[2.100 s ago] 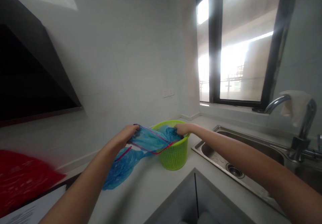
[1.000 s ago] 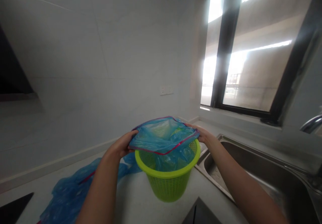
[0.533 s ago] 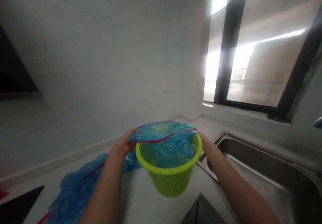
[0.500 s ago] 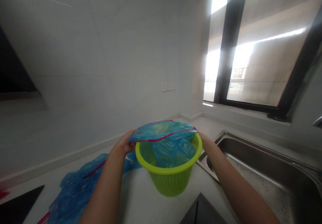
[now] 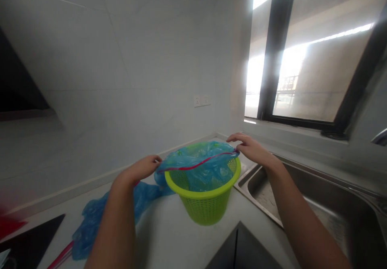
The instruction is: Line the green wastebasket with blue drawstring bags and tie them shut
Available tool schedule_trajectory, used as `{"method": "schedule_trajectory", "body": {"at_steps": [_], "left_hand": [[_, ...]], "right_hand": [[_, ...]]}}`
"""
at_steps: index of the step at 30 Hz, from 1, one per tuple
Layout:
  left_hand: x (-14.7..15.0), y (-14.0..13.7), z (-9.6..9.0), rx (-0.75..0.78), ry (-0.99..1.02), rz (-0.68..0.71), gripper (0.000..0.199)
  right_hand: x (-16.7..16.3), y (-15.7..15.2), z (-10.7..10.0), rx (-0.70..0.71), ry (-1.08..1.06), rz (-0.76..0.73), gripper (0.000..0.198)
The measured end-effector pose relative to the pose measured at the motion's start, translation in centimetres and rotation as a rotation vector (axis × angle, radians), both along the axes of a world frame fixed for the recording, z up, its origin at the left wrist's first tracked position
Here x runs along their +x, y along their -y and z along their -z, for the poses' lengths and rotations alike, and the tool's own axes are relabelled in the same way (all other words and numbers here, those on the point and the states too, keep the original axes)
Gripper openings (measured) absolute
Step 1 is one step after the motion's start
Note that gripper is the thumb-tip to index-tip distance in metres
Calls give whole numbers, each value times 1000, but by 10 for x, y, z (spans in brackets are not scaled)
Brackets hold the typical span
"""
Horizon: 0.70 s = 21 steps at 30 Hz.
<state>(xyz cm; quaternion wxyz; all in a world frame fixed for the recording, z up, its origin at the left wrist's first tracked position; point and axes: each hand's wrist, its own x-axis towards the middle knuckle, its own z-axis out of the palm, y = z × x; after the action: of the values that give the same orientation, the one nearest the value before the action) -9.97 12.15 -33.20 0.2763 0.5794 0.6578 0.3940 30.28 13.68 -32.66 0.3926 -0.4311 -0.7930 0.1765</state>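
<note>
A thin blue garbage bag (image 5: pixel 208 174) with a red drawstring edge sits partly inside a green plastic basket (image 5: pixel 204 210) with a mesh wall, its front edge stretched across the opening. At the bag's left end, my left hand (image 5: pixel 145 167) has its fingertips closed on the edge. My right hand (image 5: pixel 249 149) grips the opposite corner near the thumb, while its upper fingers reach out over the bag. Part of the bag bunches up outside the basket's left rim. More crumpled blue plastic (image 5: pixel 95 214) with red strips lies on the counter, partly behind my left forearm.
A steel sink (image 5: pixel 305 180) is set into the counter (image 5: pixel 175 240) on the right. The black panel (image 5: pixel 33 240) is at lower left, with something red beside it. A dark grey object (image 5: pixel 242 249) juts in at the bottom. Behind are a wall socket (image 5: pixel 202 100) and a window.
Both hands have shifted outward and up from behind the basket rim to the bag's ends. The bag's edge is spread wider over the basket. The camera view has moved slightly.
</note>
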Motion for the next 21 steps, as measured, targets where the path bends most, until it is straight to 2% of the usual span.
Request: {"method": "schedule_trajectory", "body": {"at_steps": [2,3,5,7,10,13,17,21], "left_hand": [[1,16,-13,187,-255,3,25],[4,26,-16,253,-325,56,32],[14,49,-17,314,-385,244,41],[27,69,-14,337,-447,383,38],[41,92,-12,380,-577,380,28],[47,104,-16,386,-675,363,19],[51,116,-23,367,-731,345,14],[53,132,-25,310,-721,391,13]], "right_hand": [[-4,20,-6,13,100,-58,29],[-5,28,-7,26,156,-63,28],[-8,41,-5,67,228,-39,22],[-10,50,-1,100,217,7,12],[-10,61,2,146,167,83,9],[-5,76,-1,151,220,42,6],[2,98,-10,104,324,-43,8],[-1,115,-13,10,319,-45,6]]}}
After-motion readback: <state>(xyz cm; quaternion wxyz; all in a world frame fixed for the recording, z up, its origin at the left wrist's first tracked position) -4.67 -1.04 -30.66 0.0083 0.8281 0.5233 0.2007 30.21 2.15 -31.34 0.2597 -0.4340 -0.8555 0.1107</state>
